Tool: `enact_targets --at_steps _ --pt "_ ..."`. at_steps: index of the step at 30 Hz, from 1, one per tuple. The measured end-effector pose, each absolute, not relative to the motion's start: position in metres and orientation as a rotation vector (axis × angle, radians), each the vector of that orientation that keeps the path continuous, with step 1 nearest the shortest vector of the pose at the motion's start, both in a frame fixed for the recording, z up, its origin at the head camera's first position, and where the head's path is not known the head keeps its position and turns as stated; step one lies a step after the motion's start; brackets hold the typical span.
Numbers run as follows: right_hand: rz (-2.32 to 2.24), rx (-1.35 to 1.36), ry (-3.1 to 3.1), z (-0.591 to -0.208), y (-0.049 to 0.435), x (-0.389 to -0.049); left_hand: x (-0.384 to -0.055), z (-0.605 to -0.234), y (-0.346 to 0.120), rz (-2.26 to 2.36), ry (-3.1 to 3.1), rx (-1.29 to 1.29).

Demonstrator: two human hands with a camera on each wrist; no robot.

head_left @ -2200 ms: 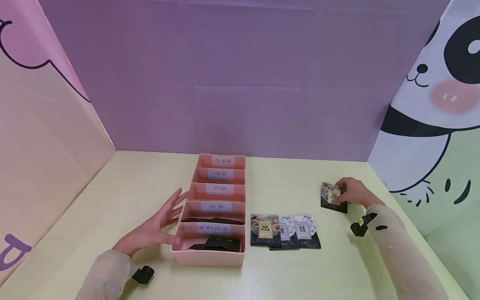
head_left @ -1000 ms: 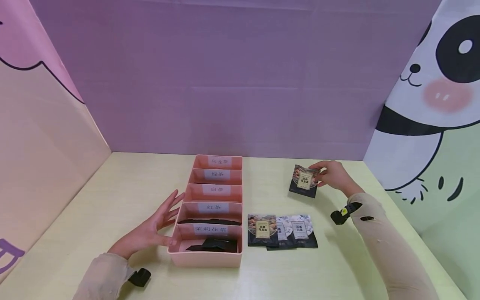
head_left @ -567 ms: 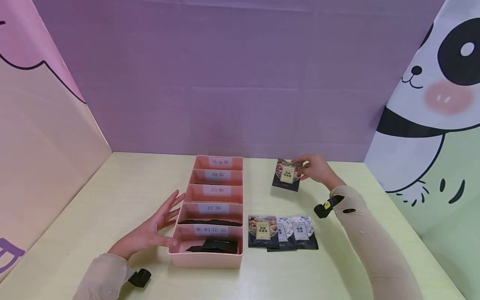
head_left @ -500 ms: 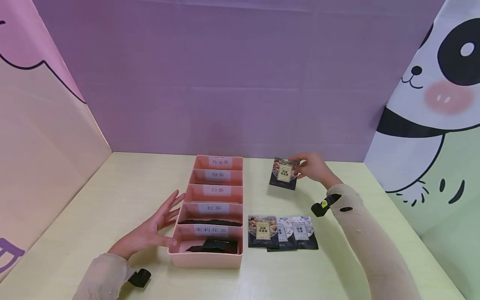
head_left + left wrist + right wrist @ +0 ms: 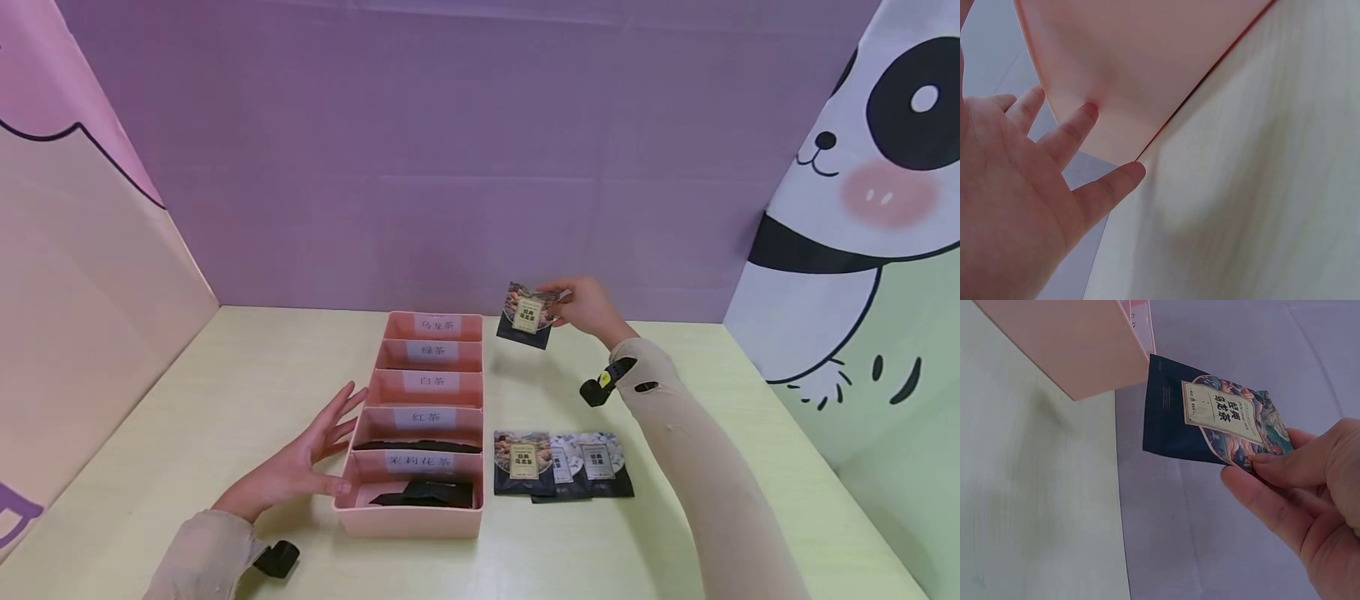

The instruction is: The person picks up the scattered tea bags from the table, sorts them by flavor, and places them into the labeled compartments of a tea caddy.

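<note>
My right hand (image 5: 588, 310) pinches a tea sachet (image 5: 523, 318) by its edge, thumb on the printed face. The sachet hangs in the air just right of the far end of a pink divided box (image 5: 408, 523). In the right wrist view the sachet (image 5: 1166, 419) shows a dark lower part and a colourful picture with a pale label. My left hand (image 5: 292, 471) lies along the box's left side, fingers spread. In the left wrist view its fingertips (image 5: 1089, 111) touch the box wall (image 5: 1147, 56).
Labelled compartments run along the box; the nearest two hold black sachets (image 5: 431, 492). Right of the box lie an oolong sachet (image 5: 523, 475) and two overlapping white-topped sachets (image 5: 603, 467) on the pale table (image 5: 562, 550). A purple backdrop (image 5: 480, 167) rises behind.
My right hand has lifted the tea sachet from the table's right side and carried it left and away, up beside the box's far end. The left hand has stayed on the box.
</note>
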State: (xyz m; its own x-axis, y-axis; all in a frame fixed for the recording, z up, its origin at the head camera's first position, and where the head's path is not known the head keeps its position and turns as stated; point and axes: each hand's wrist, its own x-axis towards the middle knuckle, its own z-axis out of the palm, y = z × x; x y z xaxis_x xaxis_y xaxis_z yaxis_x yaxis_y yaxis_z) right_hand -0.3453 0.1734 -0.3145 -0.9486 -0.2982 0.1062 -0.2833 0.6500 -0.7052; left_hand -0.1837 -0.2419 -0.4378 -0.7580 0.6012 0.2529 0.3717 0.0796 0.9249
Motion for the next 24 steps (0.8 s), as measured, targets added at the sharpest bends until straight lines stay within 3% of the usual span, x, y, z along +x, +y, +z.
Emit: enact_targets --at_steps 24 --pt "-1.327 -0.761 2.858 -0.315 0.082 -0.35 -0.181 -0.435 -0.24 1.718 2.18 1.01"
